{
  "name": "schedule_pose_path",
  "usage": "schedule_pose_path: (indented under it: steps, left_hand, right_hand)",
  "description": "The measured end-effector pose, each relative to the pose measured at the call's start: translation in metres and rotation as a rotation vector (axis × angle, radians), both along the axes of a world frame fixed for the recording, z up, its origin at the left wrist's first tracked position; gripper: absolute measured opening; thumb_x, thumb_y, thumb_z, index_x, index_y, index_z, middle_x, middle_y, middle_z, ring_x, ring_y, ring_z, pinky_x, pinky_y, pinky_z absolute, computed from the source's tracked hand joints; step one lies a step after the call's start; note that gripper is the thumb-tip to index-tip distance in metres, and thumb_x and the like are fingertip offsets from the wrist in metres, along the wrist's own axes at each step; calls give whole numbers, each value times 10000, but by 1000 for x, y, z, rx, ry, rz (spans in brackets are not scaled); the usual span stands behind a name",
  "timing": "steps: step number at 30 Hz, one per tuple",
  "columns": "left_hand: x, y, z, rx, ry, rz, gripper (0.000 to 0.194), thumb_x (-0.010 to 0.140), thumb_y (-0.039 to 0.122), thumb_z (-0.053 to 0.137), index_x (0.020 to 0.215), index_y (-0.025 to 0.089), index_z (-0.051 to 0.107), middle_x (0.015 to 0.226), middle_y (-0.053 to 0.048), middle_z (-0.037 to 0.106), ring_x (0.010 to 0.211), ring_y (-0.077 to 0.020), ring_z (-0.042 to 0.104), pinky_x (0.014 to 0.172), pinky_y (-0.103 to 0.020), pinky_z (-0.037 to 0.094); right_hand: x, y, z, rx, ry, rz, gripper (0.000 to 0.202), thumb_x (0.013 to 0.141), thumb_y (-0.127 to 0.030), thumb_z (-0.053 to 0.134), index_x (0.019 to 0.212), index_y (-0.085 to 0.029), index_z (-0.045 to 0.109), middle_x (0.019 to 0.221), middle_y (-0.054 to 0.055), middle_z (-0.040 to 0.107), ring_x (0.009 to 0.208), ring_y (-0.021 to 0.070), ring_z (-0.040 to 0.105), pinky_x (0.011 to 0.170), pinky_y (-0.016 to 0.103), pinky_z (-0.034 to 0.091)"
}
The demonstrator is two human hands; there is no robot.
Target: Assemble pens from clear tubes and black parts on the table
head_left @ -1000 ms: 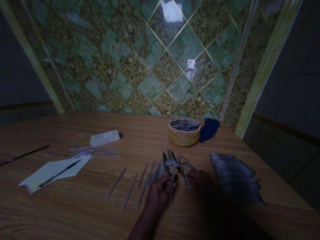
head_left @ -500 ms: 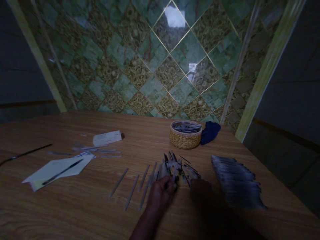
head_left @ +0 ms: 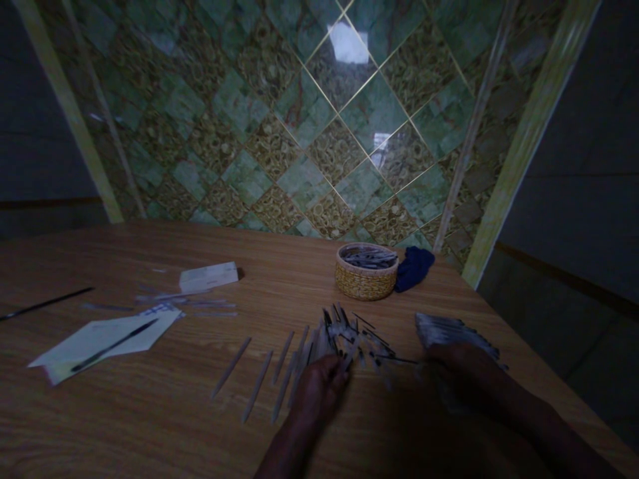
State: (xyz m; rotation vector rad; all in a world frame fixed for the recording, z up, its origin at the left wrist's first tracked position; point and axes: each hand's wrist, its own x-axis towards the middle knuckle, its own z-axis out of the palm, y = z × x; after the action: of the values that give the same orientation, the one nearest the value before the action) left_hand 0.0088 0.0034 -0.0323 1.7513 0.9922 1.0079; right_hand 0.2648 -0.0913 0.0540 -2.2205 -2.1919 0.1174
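My left hand (head_left: 317, 389) is closed, with its thumb and fingertips pinching a pale, see-through pen barrel (head_left: 351, 352) that slants up to the right. My right hand (head_left: 462, 369) is bent with its fingers together, low over the near part of a row of pens (head_left: 452, 327). A thin black stick (head_left: 402, 360), like a pen refill, runs leftward from its fingertips; blur and shadow hide the grip. Between and beyond my hands lies a loose heap of dark-tipped pen parts (head_left: 339, 322). Several pale barrels (head_left: 257, 386) lie left of my left hand.
A woven basket (head_left: 367, 281) full of pen pieces stands at the back, beside a dark blue cloth (head_left: 415, 266). On the left are a white box (head_left: 208, 276), a paper sheet (head_left: 107, 342) with a black pen (head_left: 114, 346), and a dark rod (head_left: 47, 304). A tiled wall (head_left: 309, 173) rises behind.
My right hand has moved right, from the heap of parts to the row of pens. My left hand stays near the heap with the barrel. The view has shifted slightly.
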Motion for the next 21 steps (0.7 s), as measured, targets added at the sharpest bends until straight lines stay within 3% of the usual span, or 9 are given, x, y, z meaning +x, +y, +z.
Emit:
schedule_pose_path:
  steps: [3, 8, 21]
  left_hand:
    - [-3, 0, 3, 230, 289, -30, 141, 752, 167, 491, 678, 166, 612, 681, -20, 565, 693, -179, 530, 610, -250, 386]
    - [-3, -2, 10, 431, 469, -52, 185, 791, 130, 447, 732, 160, 619, 741, -69, 604, 723, -199, 571, 619, -269, 411]
    - [0, -2, 5, 696, 612, -15, 203, 821, 120, 445, 724, 158, 619, 716, -80, 631, 687, -196, 579, 587, -260, 397]
  right_hand:
    - [9, -9, 19, 46, 38, 32, 284, 870, -198, 367, 738, -203, 619, 740, 52, 668, 666, 167, 600, 555, 252, 297]
    - [9, -18, 43, 118, 70, 110, 317, 895, -236, 340, 699, -198, 586, 691, 29, 632, 635, 154, 571, 575, 253, 303]
    - [3, -13, 42, 98, -31, 156, 282, 849, -161, 363, 706, -184, 605, 699, 56, 654, 633, 163, 580, 553, 257, 285]
